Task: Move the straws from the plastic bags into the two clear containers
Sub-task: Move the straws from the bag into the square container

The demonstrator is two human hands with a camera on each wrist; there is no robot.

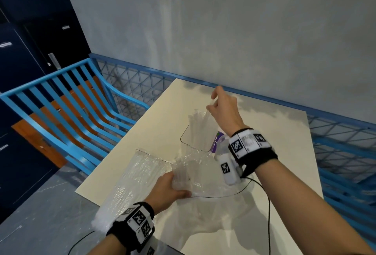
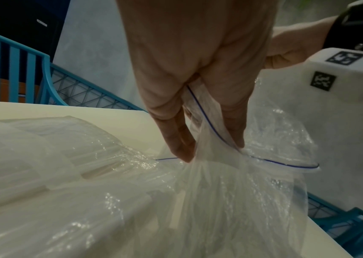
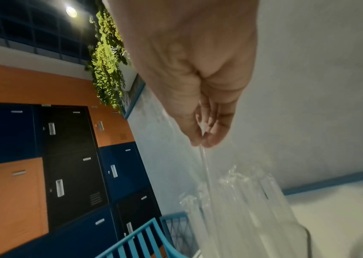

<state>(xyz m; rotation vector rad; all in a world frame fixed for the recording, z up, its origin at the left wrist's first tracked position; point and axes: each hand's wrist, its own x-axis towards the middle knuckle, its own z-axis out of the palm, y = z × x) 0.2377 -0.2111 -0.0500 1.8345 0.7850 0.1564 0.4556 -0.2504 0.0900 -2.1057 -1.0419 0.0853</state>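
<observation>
My right hand [image 1: 212,102] is raised over a clear container [image 1: 184,134] in which several clear straws [image 1: 200,126] stand upright. It pinches one straw [image 3: 204,165] by its top end between thumb and fingertips [image 3: 211,142], with the lower end among the standing straws [image 3: 242,200]. My left hand [image 1: 173,185] grips the mouth of a crumpled plastic bag [image 1: 195,169] on the table. The wrist view shows its fingers [image 2: 182,150] pinching the bag's edge with the blue zip line [image 2: 286,165]. A second bag [image 1: 134,179] packed with straws lies to the left.
The cream table [image 1: 264,124] stands against a grey wall, with a blue mesh rail [image 1: 134,83] behind it. A blue slatted bench [image 1: 67,104] stands to the left, and dark lockers beyond. Something with a purple label [image 1: 216,142] sits beside the container. A black cable [image 1: 269,214] hangs from my right wrist.
</observation>
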